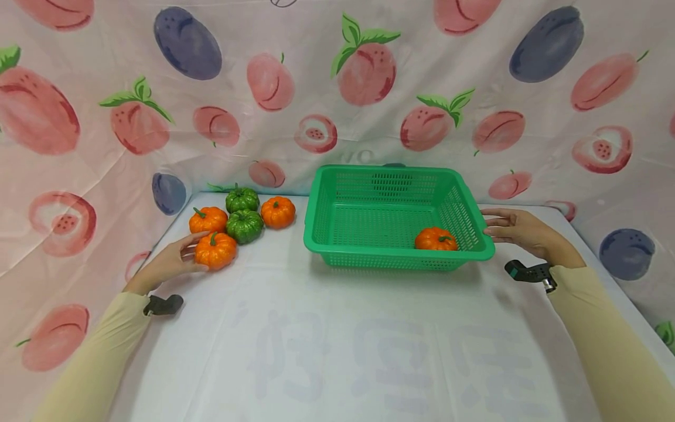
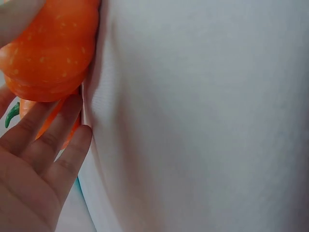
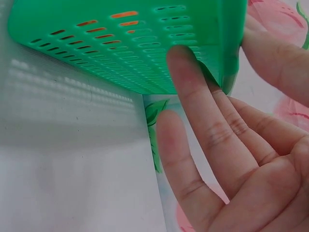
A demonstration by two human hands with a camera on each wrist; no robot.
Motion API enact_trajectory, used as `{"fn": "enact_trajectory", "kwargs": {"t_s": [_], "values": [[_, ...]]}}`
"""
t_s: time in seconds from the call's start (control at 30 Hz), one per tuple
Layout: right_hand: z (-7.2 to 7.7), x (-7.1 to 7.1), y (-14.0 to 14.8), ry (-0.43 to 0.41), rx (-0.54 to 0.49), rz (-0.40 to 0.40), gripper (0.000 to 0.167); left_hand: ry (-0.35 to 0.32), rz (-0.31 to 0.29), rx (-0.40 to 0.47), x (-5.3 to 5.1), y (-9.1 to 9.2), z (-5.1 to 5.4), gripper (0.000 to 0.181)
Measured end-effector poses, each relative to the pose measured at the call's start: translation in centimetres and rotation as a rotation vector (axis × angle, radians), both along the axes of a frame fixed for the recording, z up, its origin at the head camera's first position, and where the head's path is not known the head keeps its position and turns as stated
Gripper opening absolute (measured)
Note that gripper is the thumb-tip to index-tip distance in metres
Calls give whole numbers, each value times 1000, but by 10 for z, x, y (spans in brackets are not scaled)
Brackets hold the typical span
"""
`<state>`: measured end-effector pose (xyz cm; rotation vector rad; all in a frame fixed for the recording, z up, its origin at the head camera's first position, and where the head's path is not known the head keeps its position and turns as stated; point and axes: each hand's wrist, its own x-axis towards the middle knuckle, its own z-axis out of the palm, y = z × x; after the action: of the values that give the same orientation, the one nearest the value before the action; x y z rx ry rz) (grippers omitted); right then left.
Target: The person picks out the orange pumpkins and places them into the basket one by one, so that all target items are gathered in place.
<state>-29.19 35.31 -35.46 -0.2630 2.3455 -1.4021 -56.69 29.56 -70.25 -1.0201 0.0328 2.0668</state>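
At the left, my left hand (image 1: 171, 262) is beside the nearest small orange pumpkin (image 1: 215, 251), with fingers spread along one side and thumb on the other. The left wrist view shows those fingers (image 2: 65, 166) fairly straight near the pumpkin's underside; firm contact cannot be made out. My right hand (image 1: 522, 231) is at the right end of a green plastic basket (image 1: 358, 253). Seen from the right wrist, its thumb lies by the rim and one extended finger (image 3: 193, 92) rests against the slotted wall. Inside the basket, at its right, sits another orange pumpkin (image 1: 435, 239).
Beside the left hand's pumpkin stand an orange pumpkin (image 1: 208, 220), two green pumpkins (image 1: 245, 226) and a further orange one (image 1: 278, 212). A white cloth covers the table (image 1: 337, 340). Fruit-print fabric (image 1: 316, 76) hangs behind and along both sides.
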Motion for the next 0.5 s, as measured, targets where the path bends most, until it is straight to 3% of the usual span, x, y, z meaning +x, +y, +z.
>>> {"fn": "enact_trajectory", "kwargs": {"t_s": [0.03, 0.1, 0.23, 0.27, 0.37, 0.43, 0.5], "values": [[0, 0, 0, 2, -1, 2, 71, 20, 12, -14, 0, 1, 0, 31], [0, 0, 0, 1, 0, 1, 71, 40, 19, -23, 11, -6, 13, 32], [1, 0, -2, 0, 29, -10, 72, 71, -9, 2, 58, -37, 72, 35], [2, 0, -2, 0, 34, -14, 72, 52, 9, -17, 71, -43, 90, 36], [3, 1, -3, 5, 44, -14, 72, -7, 14, -9, 94, -56, 123, 39], [3, 2, -3, 4, 38, -13, 72, -56, -19, 16, 95, -59, 127, 40], [3, 2, -3, 2, 30, -11, 72, -72, -66, 52, 83, -55, 115, 41]]}}
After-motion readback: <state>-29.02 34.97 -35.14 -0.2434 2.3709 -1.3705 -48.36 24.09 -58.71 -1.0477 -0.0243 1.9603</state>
